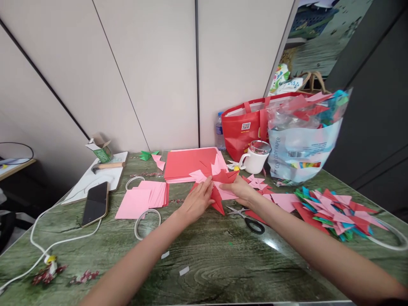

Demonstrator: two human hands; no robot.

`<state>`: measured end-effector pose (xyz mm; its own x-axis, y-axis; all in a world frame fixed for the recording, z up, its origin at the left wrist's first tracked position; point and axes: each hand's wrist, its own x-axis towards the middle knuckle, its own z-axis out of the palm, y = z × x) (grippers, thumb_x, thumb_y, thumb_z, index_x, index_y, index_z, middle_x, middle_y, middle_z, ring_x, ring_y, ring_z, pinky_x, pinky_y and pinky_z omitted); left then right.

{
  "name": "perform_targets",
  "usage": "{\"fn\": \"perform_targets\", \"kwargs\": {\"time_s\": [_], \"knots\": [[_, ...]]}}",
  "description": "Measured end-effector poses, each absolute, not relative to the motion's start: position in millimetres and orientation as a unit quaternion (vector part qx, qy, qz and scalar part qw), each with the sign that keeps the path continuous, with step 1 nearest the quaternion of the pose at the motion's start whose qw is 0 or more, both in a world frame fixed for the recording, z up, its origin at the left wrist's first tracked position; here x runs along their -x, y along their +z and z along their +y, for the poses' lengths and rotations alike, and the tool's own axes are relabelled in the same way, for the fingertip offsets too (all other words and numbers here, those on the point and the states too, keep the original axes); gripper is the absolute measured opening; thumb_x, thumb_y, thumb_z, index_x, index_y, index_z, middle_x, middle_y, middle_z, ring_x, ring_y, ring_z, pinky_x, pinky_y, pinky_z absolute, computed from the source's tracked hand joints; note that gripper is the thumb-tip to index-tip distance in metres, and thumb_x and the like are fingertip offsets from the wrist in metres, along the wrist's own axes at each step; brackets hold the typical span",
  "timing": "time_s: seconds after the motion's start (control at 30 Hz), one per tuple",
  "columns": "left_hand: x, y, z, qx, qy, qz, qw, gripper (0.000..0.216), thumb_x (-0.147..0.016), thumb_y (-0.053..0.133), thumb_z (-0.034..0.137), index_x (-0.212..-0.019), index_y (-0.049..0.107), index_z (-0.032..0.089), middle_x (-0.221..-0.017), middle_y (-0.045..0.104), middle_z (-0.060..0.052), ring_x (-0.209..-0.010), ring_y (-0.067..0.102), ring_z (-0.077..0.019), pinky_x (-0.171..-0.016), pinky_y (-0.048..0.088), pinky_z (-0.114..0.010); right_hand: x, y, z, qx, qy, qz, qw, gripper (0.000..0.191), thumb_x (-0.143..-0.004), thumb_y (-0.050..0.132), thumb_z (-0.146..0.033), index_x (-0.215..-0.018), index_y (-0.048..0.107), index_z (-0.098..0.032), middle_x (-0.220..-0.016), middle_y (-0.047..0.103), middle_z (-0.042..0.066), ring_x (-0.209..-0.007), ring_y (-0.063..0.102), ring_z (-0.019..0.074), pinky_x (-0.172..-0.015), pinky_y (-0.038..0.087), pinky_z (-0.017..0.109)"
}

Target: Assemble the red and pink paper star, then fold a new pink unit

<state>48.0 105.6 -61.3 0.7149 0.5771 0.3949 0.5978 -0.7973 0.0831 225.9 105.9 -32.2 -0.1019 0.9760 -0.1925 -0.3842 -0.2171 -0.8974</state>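
Note:
Both my arms reach out over a green wood-grain table (210, 255). My left hand (197, 200) and my right hand (240, 190) grip a red-and-pink folded paper star (219, 187) from either side, fingers curled onto its points. The star lies low over the table, in front of a stack of red paper sheets (188, 163). Black-handled scissors (250, 217) lie just below my right hand.
A pink paper stack (143, 197), a phone (95, 203) with a white cable (60, 238), a white mug (256, 158), a red bag (245, 127), a plastic bag of papers (302, 140) and a heap of folded coloured pieces (334, 210) surround the work spot.

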Motion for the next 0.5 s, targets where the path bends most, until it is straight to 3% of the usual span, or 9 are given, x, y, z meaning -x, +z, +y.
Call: {"fn": "perform_targets", "kwargs": {"time_s": [0.23, 0.33, 0.43, 0.5], "knots": [[-45.4, -32.0, 99.3, 0.939, -0.153, -0.309, 0.019, 0.031, -0.090, 0.045, 0.029, -0.116, 0.051, 0.011, -0.127, 0.051, -0.018, -0.115, 0.050, -0.0281, -0.095, 0.044, -0.044, -224.2, -55.1, 107.5, 0.430, 0.711, -0.290, 0.475, 0.024, -0.054, 0.062, 0.000, -0.073, 0.063, -0.015, -0.068, 0.070, 0.006, -0.072, 0.068, 0.0245, -0.077, 0.054, 0.042], [-45.0, -21.6, 90.2, 0.917, -0.226, -0.328, -0.025, 0.030, -0.092, 0.042, 0.028, -0.116, 0.053, 0.013, -0.124, 0.054, -0.016, -0.115, 0.050, -0.0273, -0.095, 0.044, -0.046, -221.4, -60.0, 103.1, 0.425, 0.716, -0.279, 0.479, 0.025, -0.054, 0.061, 0.001, -0.074, 0.063, -0.014, -0.072, 0.071, 0.007, -0.073, 0.068, 0.0245, -0.077, 0.054, 0.040], [-37.5, -18.3, 76.1, 0.818, -0.381, -0.407, -0.142, 0.034, -0.093, 0.038, 0.034, -0.119, 0.052, 0.018, -0.127, 0.053, -0.012, -0.119, 0.048, -0.0252, -0.100, 0.040, -0.046, -222.9, -58.0, 98.4, 0.419, 0.706, -0.273, 0.502, 0.031, -0.055, 0.064, -0.001, -0.082, 0.063, -0.016, -0.084, 0.072, 0.007, -0.084, 0.067, 0.0257, -0.080, 0.053, 0.040], [-28.8, -18.7, 67.7, 0.712, -0.437, -0.462, -0.299, 0.040, -0.091, 0.039, 0.043, -0.118, 0.053, 0.017, -0.124, 0.056, -0.013, -0.114, 0.054, -0.0258, -0.095, 0.045, -0.045, -226.1, -51.1, 97.2, 0.420, 0.683, -0.281, 0.528, 0.035, -0.054, 0.068, -0.004, -0.086, 0.062, -0.017, -0.091, 0.071, 0.007, -0.090, 0.065, 0.0261, -0.081, 0.052, 0.040]]}}
